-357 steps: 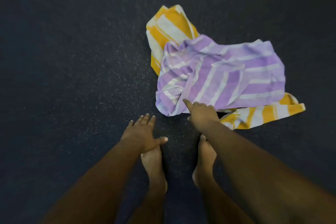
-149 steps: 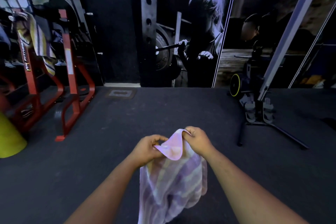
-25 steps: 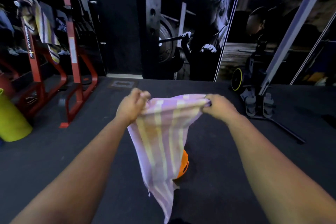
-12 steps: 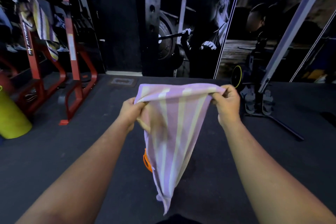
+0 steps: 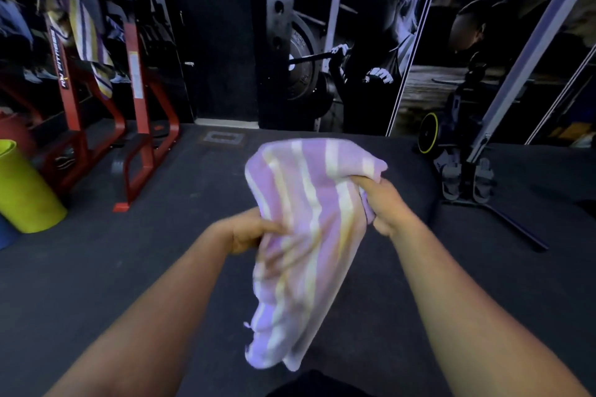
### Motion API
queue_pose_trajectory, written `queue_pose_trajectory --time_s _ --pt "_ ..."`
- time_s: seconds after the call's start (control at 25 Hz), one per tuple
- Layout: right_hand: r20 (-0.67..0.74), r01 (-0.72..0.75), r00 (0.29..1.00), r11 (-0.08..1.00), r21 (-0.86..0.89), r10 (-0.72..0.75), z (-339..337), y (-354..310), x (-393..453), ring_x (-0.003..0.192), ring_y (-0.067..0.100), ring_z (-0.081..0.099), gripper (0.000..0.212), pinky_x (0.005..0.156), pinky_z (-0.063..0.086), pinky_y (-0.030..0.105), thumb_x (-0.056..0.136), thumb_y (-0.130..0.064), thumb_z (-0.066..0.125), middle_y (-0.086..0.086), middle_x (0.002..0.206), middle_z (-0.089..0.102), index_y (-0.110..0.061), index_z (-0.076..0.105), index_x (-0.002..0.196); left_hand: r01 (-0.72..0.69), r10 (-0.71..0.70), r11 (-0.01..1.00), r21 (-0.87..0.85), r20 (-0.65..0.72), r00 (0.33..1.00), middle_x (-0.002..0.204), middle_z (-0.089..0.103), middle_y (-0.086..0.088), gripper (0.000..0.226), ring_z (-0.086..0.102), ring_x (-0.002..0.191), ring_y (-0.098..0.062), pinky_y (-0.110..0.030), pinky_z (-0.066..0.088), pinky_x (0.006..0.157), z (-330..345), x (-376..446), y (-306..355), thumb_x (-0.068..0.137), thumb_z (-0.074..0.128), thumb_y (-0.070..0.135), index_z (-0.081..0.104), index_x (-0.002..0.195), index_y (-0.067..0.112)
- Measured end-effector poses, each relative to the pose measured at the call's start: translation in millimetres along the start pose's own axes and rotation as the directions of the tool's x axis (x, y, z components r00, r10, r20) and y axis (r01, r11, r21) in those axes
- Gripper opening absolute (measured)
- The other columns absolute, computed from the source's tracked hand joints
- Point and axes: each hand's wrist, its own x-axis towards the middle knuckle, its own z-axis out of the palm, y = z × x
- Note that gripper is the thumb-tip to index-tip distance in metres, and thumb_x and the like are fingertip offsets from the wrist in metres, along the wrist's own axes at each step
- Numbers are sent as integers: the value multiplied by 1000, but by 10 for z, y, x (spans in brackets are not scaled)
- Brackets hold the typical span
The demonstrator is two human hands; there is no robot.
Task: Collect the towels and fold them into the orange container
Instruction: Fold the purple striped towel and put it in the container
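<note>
Towel (image 5: 306, 235): soft purple cloth with pale cream stripes, held up mid-air over dark floor (image 5: 129, 267), draped in a rough doubled fold, lower end hanging free and blurred. Fringe thread visible at lower left edge. Right hand (image 5: 383, 206) at towel's upper right corner, fingers curled round bunched fabric. Left hand (image 5: 248, 232) at towel's left edge, lower than right, thumb and fingers pinching cloth. Floor under towel: matte, speckled rubber-like mat, open on both sides of towel. Left of towel: red steel rack (image 5: 135, 100), angular tube frame, striped towel (image 5: 87, 39) slung over it; yellow-green cylinder (image 5: 25, 190) further left. Right of towel: grey metal stand (image 5: 477, 171) with slanted pole. Behind towel: gym wall mural (image 5: 371, 42).
</note>
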Motion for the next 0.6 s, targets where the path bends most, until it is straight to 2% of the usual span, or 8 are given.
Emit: queue_pose_trajectory --time_s 0.12,0.2,0.24,0.32,0.36,0.4,0.52,0.6 --pt "23 -57 998 990 132 54 -130 -52 123 110 32 71 38 90 57 44 96 -27 68 18 115 74 -3 66 125 -92 60 977 -193 -167 984 107 76 -18 52 68 111 -41 -44 60 86 13 58 30 70 74 16 68 120 4" --pt "152 -43 988 920 390 -18 -251 0 137 125 33 61 52 100 53 48 97 -35 64 18 133 66 -5 56 140 -228 145 878 -420 -221 964 100 77 -15 44 72 99 -32 -38 61 81 -108 4 279 76 71 25 69 115 6" --pt "237 -41 970 928 371 -52 -274 38 142 127 34 60 55 104 50 53 97 -35 65 16 136 63 -6 53 142 -274 190 847 -456 -222 956 103 76 -14 44 72 99 -29 -39 60 84 -174 -36 334 79 71 30 70 117 7" --pt "342 -6 940 999 -36 18 -258 189 110 118 34 65 54 103 49 60 88 -26 76 14 127 69 -6 60 135 -195 139 936 -292 -201 970 112 75 -16 47 71 105 -31 -45 59 90 -189 -87 191 79 76 29 70 121 7" --pt "329 16 942 974 -227 62 -242 289 109 112 35 69 47 101 50 61 84 -22 80 15 119 73 -6 66 126 -127 91 974 -186 -191 977 115 74 -18 50 71 107 -33 -47 58 92 -170 -80 58 77 79 25 70 122 6" --pt "298 36 953 954 -297 57 -219 355 118 108 37 70 38 98 52 60 85 -20 80 17 114 74 -4 70 118 -85 54 985 -150 -199 978 116 74 -19 51 71 107 -33 -47 58 92 -160 -73 -34 76 80 26 70 122 5" --pt "143 10 990 995 -97 4 -151 306 86 105 38 69 33 88 56 49 90 -15 75 22 108 74 6 67 115 -153 80 945 -288 -252 964 111 76 -16 47 73 101 -29 -39 60 81 -205 -71 -140 80 78 25 69 122 5" --pt "111 23 994 999 -31 -19 -161 155 111 106 34 71 41 85 60 43 89 -15 76 20 109 75 7 63 121 -87 67 991 -103 -188 980 107 77 -12 48 75 96 -25 -36 59 79 -181 -128 -215 84 80 11 64 128 5"
